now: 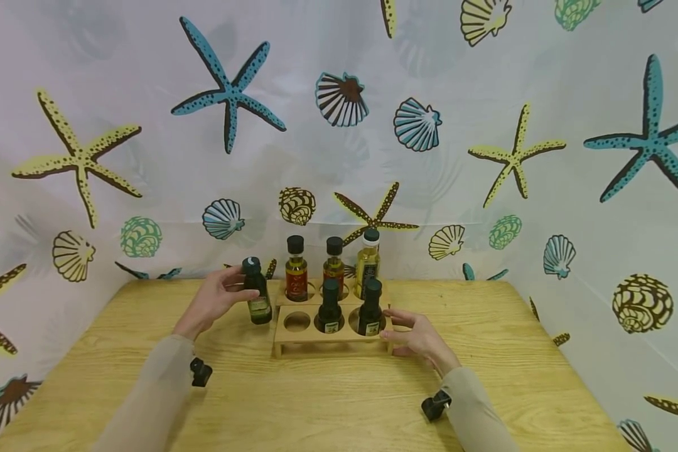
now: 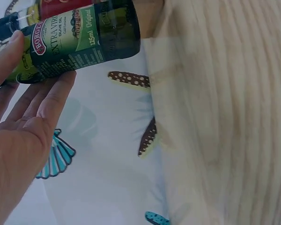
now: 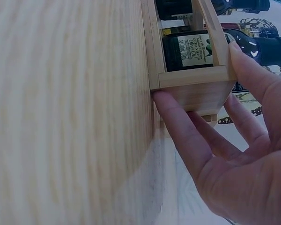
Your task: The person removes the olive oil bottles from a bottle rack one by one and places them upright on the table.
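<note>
My left hand [image 1: 215, 300] grips a dark green olive oil bottle [image 1: 259, 300], thumb on one side and fingers on the other. The bottle tilts slightly, just left of the two-tier wooden bottle rack [image 1: 333, 346]; its green label [image 2: 70, 37] shows in the left wrist view. My right hand [image 1: 418, 339] holds the rack's right end, with the thumb near the upper rail and the fingers against the end panel [image 3: 194, 93]. Two dark bottles, a middle one [image 1: 330, 307] and a right one [image 1: 370, 309], stand in the front tier beside a bare round hole [image 1: 297, 322].
In the rear tier stand two red-labelled bottles [image 1: 296, 273] and a yellow oil bottle [image 1: 368, 263]. The rack sits on a light wooden table [image 1: 339, 402], towards its back edge. Behind hangs a white curtain [image 1: 339, 163] printed with starfish and shells.
</note>
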Motion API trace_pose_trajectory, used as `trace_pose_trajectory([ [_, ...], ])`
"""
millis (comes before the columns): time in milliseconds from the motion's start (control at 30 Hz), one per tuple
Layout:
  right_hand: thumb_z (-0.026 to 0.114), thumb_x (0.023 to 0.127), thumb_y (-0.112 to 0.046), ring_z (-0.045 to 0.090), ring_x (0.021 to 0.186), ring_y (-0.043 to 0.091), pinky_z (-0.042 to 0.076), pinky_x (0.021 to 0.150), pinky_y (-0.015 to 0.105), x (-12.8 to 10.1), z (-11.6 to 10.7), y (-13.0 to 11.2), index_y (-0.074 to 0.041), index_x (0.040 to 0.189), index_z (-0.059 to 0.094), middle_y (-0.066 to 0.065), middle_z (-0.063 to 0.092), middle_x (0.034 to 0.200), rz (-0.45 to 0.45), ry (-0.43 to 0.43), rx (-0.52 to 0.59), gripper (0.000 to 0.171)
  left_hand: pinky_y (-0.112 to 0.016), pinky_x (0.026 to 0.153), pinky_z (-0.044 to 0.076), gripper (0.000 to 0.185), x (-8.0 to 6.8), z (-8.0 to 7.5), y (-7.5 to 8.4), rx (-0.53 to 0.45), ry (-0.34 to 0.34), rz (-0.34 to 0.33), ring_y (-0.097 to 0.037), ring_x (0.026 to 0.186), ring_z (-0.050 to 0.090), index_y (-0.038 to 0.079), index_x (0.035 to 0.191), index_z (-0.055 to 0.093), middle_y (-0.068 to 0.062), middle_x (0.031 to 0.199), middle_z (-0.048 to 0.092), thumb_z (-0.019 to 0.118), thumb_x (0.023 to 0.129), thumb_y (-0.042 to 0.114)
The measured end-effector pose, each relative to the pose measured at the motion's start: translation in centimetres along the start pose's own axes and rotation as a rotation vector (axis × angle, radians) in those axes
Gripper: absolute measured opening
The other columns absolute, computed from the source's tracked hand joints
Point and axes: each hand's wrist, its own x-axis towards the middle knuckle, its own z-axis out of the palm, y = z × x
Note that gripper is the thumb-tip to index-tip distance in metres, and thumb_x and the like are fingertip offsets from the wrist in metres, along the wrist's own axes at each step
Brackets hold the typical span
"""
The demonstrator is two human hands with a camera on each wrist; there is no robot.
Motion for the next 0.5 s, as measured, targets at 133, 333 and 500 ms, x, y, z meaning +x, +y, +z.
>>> trace_pose_trajectory([
  [133,0.078,0.085,-0.019,0.052,0.129,0.039,0.06,0.08,0.043,0.0,0.1,0.0,-0.018,0.14,0.056,0.022,0.04,0.151,0.002,-0.001,0.0,0.06,-0.058,0.108,0.039,0.088,0.4,-0.2,-1.0,-0.004,-0.001,-0.009,-0.046,0.134,0.043,0.001,0.156,0.02,-0.029,0.145,0.043,0.072,0.091,0.03],
  [333,0.078,0.085,-0.019,0.054,0.127,0.039,0.06,0.08,0.044,0.1,0.2,0.0,-0.018,0.141,0.056,0.022,0.04,0.151,0.008,0.009,-0.008,0.06,-0.058,0.108,0.038,0.085,1.2,-0.2,-2.3,-0.005,-0.005,-0.002,-0.045,0.136,0.042,0.002,0.156,0.022,-0.029,0.148,0.041,0.071,0.091,0.028],
  [500,0.078,0.085,-0.019,0.049,0.131,0.04,0.059,0.08,0.044,0.0,0.2,0.0,-0.019,0.14,0.057,0.022,0.04,0.151,0.012,0.012,-0.006,0.059,-0.058,0.109,0.037,0.085,1.8,-0.1,-2.9,0.01,-0.007,-0.011,-0.045,0.138,0.039,0.002,0.156,0.022,-0.029,0.15,0.038,0.071,0.091,0.029],
])
